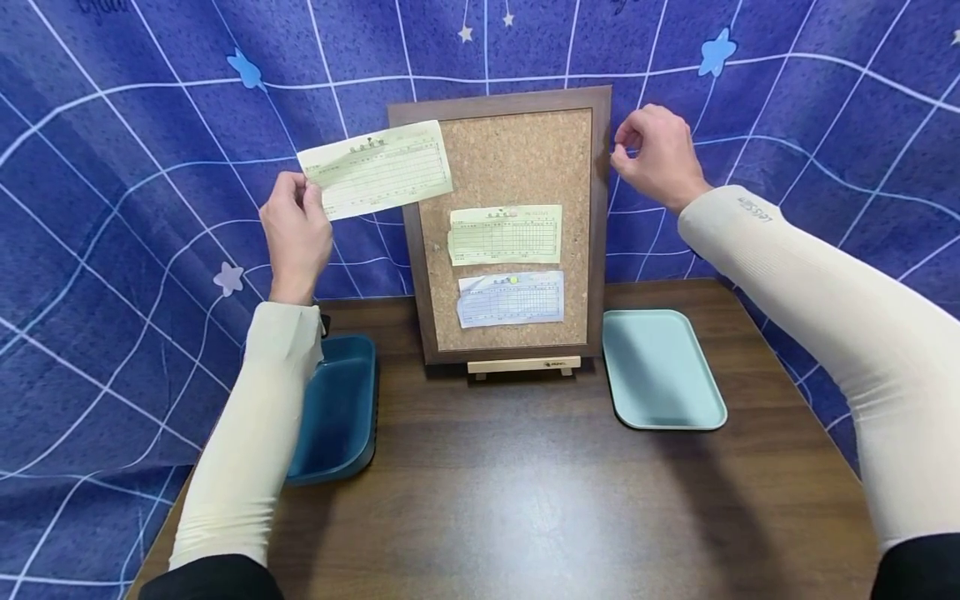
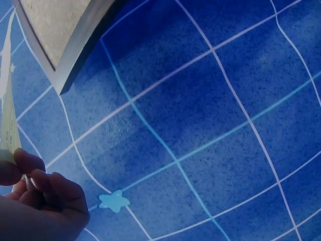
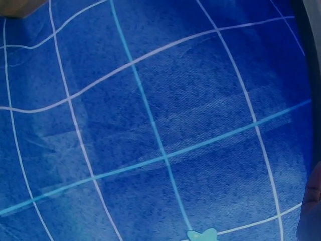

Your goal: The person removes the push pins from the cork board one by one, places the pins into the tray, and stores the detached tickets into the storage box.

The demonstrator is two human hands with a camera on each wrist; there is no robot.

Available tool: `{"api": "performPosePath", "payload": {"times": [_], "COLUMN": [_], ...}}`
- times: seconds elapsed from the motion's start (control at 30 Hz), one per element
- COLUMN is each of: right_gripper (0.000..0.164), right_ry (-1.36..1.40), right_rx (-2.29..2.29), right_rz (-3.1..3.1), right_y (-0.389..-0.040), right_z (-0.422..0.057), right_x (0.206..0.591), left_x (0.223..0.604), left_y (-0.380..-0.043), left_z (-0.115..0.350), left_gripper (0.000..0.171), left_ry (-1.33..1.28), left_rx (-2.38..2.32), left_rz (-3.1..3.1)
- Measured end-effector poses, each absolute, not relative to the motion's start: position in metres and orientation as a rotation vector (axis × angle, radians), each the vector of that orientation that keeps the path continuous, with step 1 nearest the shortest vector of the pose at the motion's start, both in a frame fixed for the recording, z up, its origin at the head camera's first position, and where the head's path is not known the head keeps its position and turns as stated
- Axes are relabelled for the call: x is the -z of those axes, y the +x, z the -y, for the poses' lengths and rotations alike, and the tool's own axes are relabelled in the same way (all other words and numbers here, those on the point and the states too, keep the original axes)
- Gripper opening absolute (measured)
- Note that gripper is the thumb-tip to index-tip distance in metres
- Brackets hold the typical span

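My left hand (image 1: 295, 237) pinches a pale green printed paper slip (image 1: 382, 175) by its lower left corner. The slip is tilted and overlaps the upper left of a framed cork board (image 1: 517, 158) in the head view. In the left wrist view the slip (image 2: 9, 128) shows edge-on above the curled fingers. Beside the board's right frame is my right hand (image 1: 660, 158), raised, fingers curled and thumb near the forefinger; I cannot tell whether something small is between them. A second green slip (image 1: 506, 237) is on the cork, above a bluish slip (image 1: 512, 302) with a yellow pin (image 1: 513, 280).
The board leans on a light wooden stand (image 1: 525, 365) at the back of the brown table (image 1: 510, 467). A dark teal bin (image 1: 363, 408) stands left, below my left forearm. A mint tray (image 1: 663, 367) lies right of the board. A blue star-patterned curtain (image 1: 150, 250) hangs behind.
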State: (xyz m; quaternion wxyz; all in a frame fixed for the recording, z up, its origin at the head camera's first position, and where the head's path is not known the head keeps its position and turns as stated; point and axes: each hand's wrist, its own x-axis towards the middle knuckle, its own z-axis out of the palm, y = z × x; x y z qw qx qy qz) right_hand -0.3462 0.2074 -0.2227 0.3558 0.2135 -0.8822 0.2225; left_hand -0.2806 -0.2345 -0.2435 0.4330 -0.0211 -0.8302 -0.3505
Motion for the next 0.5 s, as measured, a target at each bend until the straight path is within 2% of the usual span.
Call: {"api": "performPosePath", "payload": {"times": [0.5], "right_gripper": [0.013], "right_ry": [0.578], "right_rx": [-0.569], "right_rz": [2.281], "right_y": [-0.338], "right_z": [-0.227], "right_x": [0.241], "left_x": [0.25], "left_y": [-0.266], "left_z": [0.253], "left_gripper": [0.024], "left_ry": [0.011], "left_rx": [0.856], "left_rz": [2.086]}}
